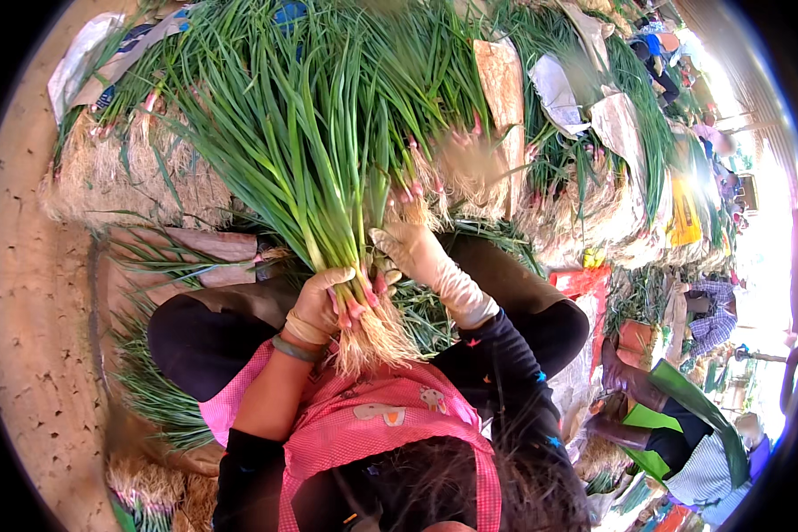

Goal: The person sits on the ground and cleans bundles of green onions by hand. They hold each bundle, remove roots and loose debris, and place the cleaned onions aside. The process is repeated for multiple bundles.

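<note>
A large bunch of spring onions (pixel 326 219), with long green leaves, pinkish-white bulbs and pale stringy roots, is upright over my lap, its roots towards me. My left hand (pixel 318 302) is closed around its lower stalks just above the bulbs. A band sits at that wrist. My right hand (pixel 415 256), in a thin pale glove, is at the bunch's right side. Its thumb points towards the stalks and its other fingertips curl beside the bulbs. Whether those fingers grip any stalk is partly hidden. My pink apron (pixel 379 412) lies under the roots.
Rows of heaped spring onions (pixel 146 173) stand ahead, roots facing me. Brown sheeting (pixel 499 86) separates some heaps. Loose green leaves (pixel 422 312) litter the ground between my legs. An earthen wall (pixel 40 299) is at the left. A person (pixel 691 425) sits close at the right.
</note>
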Available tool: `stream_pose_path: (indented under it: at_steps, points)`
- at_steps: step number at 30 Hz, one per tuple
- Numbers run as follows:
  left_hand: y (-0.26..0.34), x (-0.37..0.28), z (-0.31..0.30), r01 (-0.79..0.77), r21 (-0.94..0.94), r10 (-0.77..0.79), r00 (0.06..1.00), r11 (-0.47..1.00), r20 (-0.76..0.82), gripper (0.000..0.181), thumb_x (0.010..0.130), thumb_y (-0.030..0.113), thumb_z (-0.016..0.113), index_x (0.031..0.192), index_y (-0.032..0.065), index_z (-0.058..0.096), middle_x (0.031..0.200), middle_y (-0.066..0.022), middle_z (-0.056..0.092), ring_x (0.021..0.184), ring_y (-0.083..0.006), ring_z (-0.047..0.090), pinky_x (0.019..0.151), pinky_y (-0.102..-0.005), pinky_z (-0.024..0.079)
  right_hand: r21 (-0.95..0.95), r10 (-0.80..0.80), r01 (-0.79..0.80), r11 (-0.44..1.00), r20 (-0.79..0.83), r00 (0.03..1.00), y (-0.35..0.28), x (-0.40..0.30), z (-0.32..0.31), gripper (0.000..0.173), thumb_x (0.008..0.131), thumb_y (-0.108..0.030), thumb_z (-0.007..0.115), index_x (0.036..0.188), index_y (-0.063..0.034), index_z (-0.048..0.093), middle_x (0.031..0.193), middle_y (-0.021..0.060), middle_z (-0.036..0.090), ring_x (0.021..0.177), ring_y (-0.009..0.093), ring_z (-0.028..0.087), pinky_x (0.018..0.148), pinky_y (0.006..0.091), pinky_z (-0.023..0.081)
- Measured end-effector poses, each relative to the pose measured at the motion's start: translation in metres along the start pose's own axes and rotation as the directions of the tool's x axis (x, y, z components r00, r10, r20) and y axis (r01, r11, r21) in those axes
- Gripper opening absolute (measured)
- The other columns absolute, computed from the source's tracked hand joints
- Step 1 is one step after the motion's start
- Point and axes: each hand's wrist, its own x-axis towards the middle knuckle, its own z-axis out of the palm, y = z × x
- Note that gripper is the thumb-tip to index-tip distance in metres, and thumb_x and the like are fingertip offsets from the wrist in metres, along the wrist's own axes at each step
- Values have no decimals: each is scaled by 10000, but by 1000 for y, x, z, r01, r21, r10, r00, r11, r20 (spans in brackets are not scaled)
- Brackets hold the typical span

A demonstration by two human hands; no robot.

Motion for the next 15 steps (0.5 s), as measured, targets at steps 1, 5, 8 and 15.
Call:
stream_pose_path:
  at_steps: [1, 5, 8, 15]
  points:
    - [1, 0, 6, 0, 29, 0, 1000, 1000, 22, 329, 718, 220, 578, 897, -51, 522, 833, -197, 546, 763, -289, 566, 921, -476, 391, -78, 102, -99, 992, 39, 994, -15, -8, -7, 372, 918, -354, 416, 762, -47, 555, 647, 156, 546, 593, 330, 556, 558, 385, 455]
    - [4, -7, 15, 52, -82, -60, 993, 995, -102, 365, 753, 214, 554, 1019, -32, 515, 911, -214, 574, 823, -294, 568, 951, -447, 383, -604, -262, -40, 796, -404, 876, 14, -3, -10, 232, 819, -263, 586, 719, -54, 589, 720, 108, 610, 696, 181, 616, 555, 289, 468]
    - [2, -6, 6, 23, -86, -20, 999, 996, 37, 428, 742, 230, 574, 1085, -16, 503, 987, -206, 560, 883, -294, 537, 917, -505, 382, -55, 425, -457, 888, -281, 860, 78, 0, -36, 187, 793, -248, 593, 830, -65, 603, 781, 93, 639, 722, 202, 625, 587, 320, 482]
    - [0, -3, -2, 23, -34, -21, 997, 999, 76, 412, 753, 254, 561, 1056, -20, 506, 911, -210, 560, 834, -285, 543, 842, -461, 436, 422, -76, 43, 905, 62, 995, 8, -19, -11, 588, 862, -458, 514, 1275, -49, 421, 877, 56, 630, 570, 87, 541, 494, 205, 425]
